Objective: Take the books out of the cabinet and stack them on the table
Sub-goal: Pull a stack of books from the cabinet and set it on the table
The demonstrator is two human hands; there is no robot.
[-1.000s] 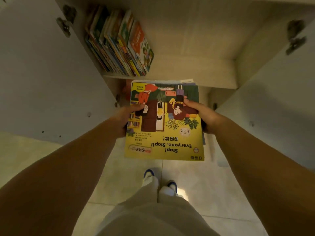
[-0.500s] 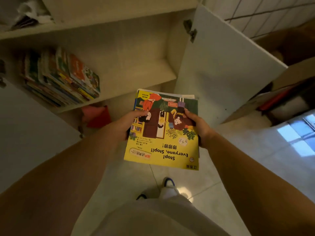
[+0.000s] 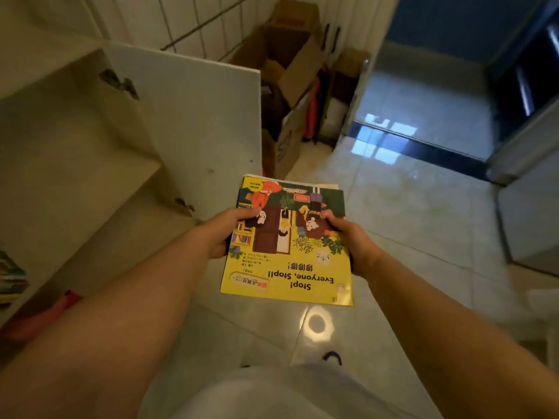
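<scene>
Books: a thin stack of books (image 3: 289, 246), yellow cover on top, held above the floor, centre frame.
Left hand (image 3: 225, 229): grips the stack's 9 o'clock edge.
Right hand (image 3: 352, 237): grips its 3 o'clock edge.
Cabinet (image 3: 75, 164): at 9 o'clock, door open.

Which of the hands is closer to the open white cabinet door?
Left. The left hand grips the book stack right below the cabinet door; the right hand grips the stack's far side.

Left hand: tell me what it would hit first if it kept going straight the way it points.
The left hand, gripping the books, points up-frame and slightly right. Likely first in that line is the open cabinet door, with cardboard boxes beyond. Depth is unclear, so it might pass the door's edge.
</scene>
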